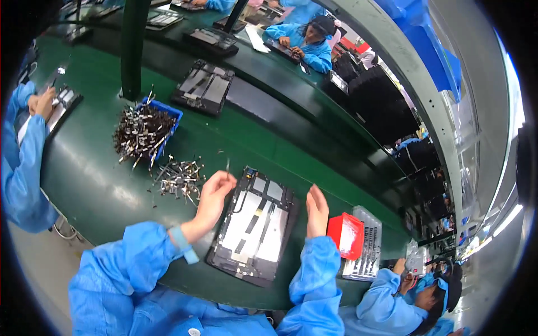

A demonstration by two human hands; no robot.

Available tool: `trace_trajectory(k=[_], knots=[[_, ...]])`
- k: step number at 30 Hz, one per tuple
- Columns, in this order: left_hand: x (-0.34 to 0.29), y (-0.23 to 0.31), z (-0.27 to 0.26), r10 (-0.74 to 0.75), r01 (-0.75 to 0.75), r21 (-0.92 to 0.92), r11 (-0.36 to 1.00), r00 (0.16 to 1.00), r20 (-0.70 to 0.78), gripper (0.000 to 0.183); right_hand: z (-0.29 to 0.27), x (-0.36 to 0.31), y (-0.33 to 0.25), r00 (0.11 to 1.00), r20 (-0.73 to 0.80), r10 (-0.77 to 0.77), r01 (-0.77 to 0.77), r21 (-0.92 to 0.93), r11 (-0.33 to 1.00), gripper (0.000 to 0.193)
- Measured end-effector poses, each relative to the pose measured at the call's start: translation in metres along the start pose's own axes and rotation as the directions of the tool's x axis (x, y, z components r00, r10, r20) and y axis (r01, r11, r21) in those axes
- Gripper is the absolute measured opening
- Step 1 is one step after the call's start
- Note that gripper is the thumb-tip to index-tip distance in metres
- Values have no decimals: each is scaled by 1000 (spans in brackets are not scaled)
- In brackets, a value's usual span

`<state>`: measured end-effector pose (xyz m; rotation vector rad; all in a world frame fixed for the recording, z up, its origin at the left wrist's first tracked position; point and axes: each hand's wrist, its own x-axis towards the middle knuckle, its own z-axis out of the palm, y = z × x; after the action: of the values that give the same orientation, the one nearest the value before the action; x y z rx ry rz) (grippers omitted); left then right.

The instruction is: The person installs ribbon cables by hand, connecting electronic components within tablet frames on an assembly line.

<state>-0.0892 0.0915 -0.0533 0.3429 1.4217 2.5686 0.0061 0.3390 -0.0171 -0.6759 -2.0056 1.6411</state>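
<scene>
An opened tablet (253, 229), its silver battery packs and dark strips showing, lies tilted on the green bench in front of me. My left hand (212, 200) is just off its upper left edge, with a pale blue band at the wrist. Its fingers are pinched, and a thin, short piece sticks up from the tips, too small to name. On the other side, my right hand (317, 211) hovers beside the tablet's right edge, fingers stretched out and nothing visible in them. A heap of small flex cables (180, 178) is spread left of my left hand.
Behind the heap, a blue bin (172, 116) overflows with similar cables. A red box (346, 236) sits over a clear parts tray (370, 246) at the right. Another opened tablet (204, 88) rests farther back, near a green post (133, 50). Co-workers in blue sit on both sides and opposite.
</scene>
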Motion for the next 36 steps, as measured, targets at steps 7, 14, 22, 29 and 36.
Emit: trace_trajectory(k=[7, 14, 22, 29, 36], knots=[[51, -30, 17, 53, -40, -61, 997, 971, 235, 5, 26, -58, 6, 997, 70, 17, -40, 351, 935, 59], [53, -20, 19, 111, -256, 323, 911, 907, 406, 4, 47, -33, 4, 987, 161, -18, -54, 434, 899, 62], [1, 70, 16, -4, -359, 644, 676, 871, 490, 9, 37, -80, -69, 669, 298, -681, 721, -484, 496, 52], [-48, 96, -6, -215, -214, 664, 716, 838, 501, 9, 70, -91, -69, 566, 545, -618, 824, -338, 455, 43], [-52, 98, -22, -256, -186, 671, 718, 826, 502, 16, 82, -81, -61, 726, 486, -486, 658, -285, 697, 22]])
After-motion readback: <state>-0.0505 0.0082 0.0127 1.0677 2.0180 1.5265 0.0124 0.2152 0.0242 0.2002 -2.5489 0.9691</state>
